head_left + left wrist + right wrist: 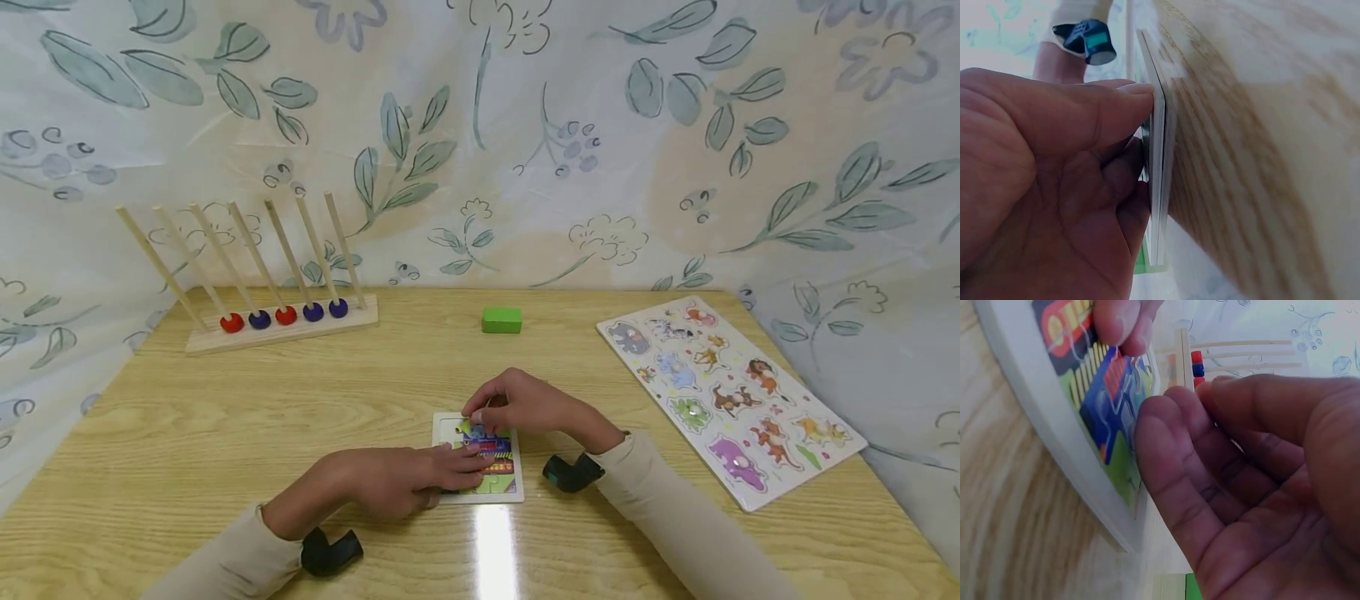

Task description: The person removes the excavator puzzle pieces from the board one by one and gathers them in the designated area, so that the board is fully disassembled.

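Working over the small picture puzzle at lower centre of the frame, I've got both hands on the job. Left hand comes in from the lower left, fingers laid out across the picture, thumb against the edge of the white frame. And the right hand, from the lower right, is bent over the puzzle's upper part, fingers curled, thumb up close to them; whether a piece sits between those tips, I can't tell from here. Across the surface, upper left, a wooden rod stand carries red and dark blue beads. Just above centre sits a green block, and over on the right lies an animal board, set at a slant.
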The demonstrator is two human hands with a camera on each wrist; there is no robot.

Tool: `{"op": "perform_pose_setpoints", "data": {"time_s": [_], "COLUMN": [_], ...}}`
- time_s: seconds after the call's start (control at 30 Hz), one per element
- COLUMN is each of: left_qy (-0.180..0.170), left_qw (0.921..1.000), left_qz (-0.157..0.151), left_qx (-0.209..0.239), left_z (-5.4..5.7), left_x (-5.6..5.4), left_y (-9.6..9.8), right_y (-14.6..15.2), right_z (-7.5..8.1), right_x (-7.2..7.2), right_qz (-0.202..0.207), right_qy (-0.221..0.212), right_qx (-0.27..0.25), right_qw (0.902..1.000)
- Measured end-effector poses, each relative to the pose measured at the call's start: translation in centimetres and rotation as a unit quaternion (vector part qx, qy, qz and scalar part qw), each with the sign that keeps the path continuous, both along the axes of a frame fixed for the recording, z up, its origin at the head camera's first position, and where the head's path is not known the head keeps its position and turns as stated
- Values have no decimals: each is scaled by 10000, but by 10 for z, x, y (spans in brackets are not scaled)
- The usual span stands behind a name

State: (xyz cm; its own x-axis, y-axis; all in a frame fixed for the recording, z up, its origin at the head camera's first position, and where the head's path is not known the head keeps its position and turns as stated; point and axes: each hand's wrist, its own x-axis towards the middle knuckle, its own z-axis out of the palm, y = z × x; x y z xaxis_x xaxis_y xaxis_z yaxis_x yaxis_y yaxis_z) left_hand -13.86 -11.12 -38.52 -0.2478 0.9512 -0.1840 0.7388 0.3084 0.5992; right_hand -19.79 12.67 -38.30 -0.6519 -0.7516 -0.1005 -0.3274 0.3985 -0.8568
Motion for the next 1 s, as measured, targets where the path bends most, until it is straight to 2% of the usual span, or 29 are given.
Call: {"op": "perform_pose_setpoints", "data": {"time_s": [0.43, 0.63, 1.0], "left_qy": [-14, -133, -138], "left_qw": [10000, 9997, 9998], "left_qz": [27, 160, 129], "left_qx": [-7, -90, -79], "left_z": [3, 4, 6], "left_x": [-1, 1, 0], "left_y": [-1, 0, -1], "right_y": [-1, -4, -9], "right_z": [3, 3, 1], "right_x": [-2, -4, -6], "right_qz": [272, 331, 423], "right_qy": [59, -17, -243], "right_qx": [71, 27, 94], "right_qw": [9996, 9994, 9988]}}
